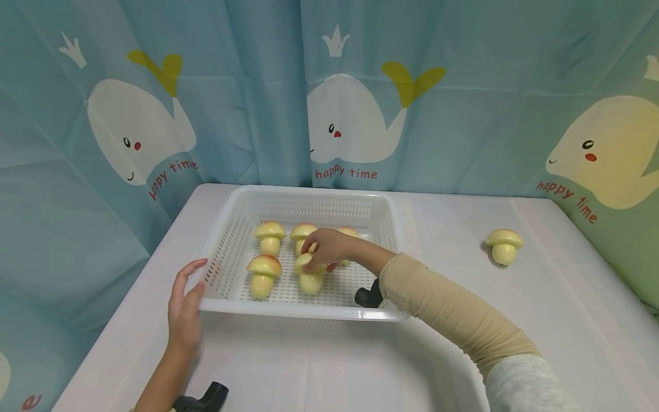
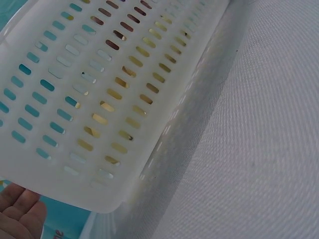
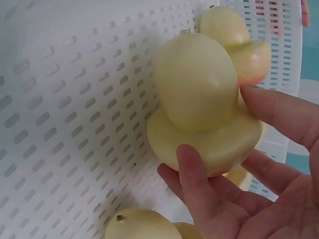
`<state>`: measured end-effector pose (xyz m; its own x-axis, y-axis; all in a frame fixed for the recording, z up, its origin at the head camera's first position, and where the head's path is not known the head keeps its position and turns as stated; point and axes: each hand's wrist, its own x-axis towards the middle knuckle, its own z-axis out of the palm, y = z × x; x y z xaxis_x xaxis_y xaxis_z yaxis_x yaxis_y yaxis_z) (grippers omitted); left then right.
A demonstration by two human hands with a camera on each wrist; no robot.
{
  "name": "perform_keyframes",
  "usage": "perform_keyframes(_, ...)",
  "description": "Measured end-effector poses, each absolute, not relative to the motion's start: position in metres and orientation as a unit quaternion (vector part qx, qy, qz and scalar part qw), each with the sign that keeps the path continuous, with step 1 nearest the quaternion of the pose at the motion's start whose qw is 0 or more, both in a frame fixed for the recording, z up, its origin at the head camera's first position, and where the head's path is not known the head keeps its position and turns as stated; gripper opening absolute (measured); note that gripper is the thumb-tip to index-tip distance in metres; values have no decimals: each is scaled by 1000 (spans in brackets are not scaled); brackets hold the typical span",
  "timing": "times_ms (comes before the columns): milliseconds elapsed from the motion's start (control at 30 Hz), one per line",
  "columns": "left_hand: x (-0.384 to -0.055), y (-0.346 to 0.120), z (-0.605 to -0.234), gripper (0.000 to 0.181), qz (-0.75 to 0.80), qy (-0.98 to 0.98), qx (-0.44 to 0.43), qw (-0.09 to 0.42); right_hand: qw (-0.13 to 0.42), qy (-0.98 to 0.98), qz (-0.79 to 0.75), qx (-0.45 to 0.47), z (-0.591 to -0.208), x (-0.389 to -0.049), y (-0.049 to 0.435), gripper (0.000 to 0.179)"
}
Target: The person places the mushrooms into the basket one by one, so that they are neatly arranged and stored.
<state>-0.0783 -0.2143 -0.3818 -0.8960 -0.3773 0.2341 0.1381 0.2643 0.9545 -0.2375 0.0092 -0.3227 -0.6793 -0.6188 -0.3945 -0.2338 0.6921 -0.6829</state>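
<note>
My right hand [image 1: 332, 247] reaches into a white perforated plastic basket [image 1: 309, 312]. Between its thumb and fingers it holds a pale yellow toy mushroom [image 3: 197, 84], whose stem points away from the palm in the right wrist view. Other toy mushrooms [image 1: 262, 277] with reddish-tinged caps stand close by on the basket floor, one partly hidden behind the hand. At the basket's left front corner, my left hand [image 1: 184, 320] holds the rim with its thumb and fingers. In the left wrist view, the fingertips show right at the rim's edge.
One more toy mushroom [image 1: 504, 246] stands on the white table [image 1: 453, 229] to the right of the basket. Behind the table hangs a blue curtain [image 1: 278, 114] printed with whales. Black wrist devices [image 1: 206, 397] are worn on both arms.
</note>
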Motion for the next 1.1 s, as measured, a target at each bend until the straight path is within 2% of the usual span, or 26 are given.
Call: perform_keyframes(1100, -78, -214, -382, 40, -606, -763, 81, 211, 353, 846, -293, -273, -318, -236, 13, 48)
